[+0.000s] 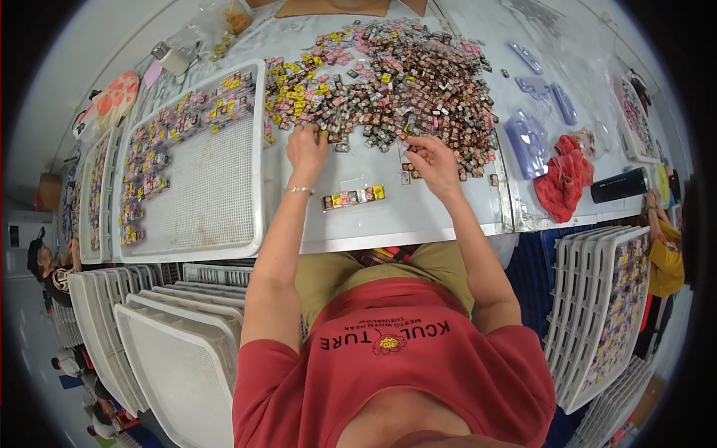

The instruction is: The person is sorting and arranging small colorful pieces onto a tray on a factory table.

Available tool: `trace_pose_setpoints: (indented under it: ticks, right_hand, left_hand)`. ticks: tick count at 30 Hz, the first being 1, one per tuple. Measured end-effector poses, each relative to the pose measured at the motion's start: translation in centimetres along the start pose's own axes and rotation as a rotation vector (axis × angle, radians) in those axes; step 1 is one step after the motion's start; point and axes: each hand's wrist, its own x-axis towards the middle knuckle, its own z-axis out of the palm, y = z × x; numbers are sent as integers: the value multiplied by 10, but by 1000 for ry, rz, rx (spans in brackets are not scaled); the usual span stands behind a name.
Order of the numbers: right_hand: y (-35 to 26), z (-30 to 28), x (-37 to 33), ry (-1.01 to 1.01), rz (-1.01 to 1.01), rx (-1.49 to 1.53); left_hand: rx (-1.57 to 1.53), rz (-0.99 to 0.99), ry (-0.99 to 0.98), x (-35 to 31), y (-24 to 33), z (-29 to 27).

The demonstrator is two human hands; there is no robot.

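Note:
A large heap of small square packets (441,89), mostly brown and black with some pink and yellow, covers the far middle of the table. At the heap's near left edge, my left hand (305,155) has its fingers bent together among the pieces; what they pinch is hidden. To the right, my right hand (437,168) reaches to the heap's near edge, thumb and forefinger apart, nothing visible between them. Between my forearms lies a clear plastic strip holder (354,197) with a row of yellow, pink and dark packets in it.
A white mesh tray (216,179) at left carries filled strips along its far and left sides. Blue-tinted plastic pieces (526,142), a red cloth (564,179) and a black tumbler (620,185) lie at right. Stacked trays (175,366) stand below the table edge. Other people are at both sides.

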Motion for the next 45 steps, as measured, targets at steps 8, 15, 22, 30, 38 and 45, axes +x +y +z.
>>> trace_pose_setpoints:
  ticks: [8, 15, 22, 30, 38, 45]
  right_hand:
    - [-14, 28, -10, -250, 245, 481]
    - [-30, 105, 6, -428, -210, -70]
    - [-27, 111, -3, -449, -277, -188]
    - [-31, 111, -1, -387, -216, -259]
    - [-38, 111, -3, -471, -215, -418]
    - [-37, 91, 29, -424, 7, 161]
  left_hand:
    - [-237, -181, -217, 12, 13, 8]
    - [-473, -229, -176, -5, -9, -15]
    - [-998, -624, -227, -66, -1, -62]
    - [-1226, -657, -227, -78, -4, -60]
    - [-1202, -624, -205, -80, 0, -58]
    - [-1186, -554, -267, -64, 22, -66]
